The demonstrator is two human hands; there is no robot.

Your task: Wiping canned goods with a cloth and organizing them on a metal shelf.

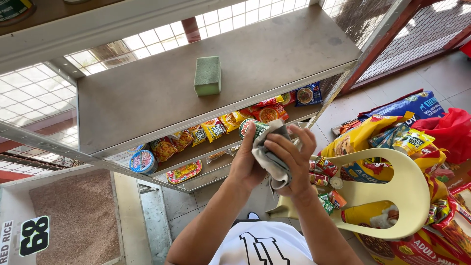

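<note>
My left hand [244,164] holds a small green-and-red tin can [251,127] up in front of me. A grey cloth [271,157] is pressed against the can by my right hand [292,159], and it wraps over the can's side. Both hands are raised below the front edge of a bare grey metal shelf [162,93]. On that shelf lies a green sponge [207,75], apart from my hands.
A lower shelf holds several yellow and orange snack packets [211,130] and a round blue tin [143,161]. A pale yellow plastic chair [392,194] at right carries small cans. Pet food bags [402,110] and a red bag [449,130] lie behind it. A bin of reddish rice [73,216] sits lower left.
</note>
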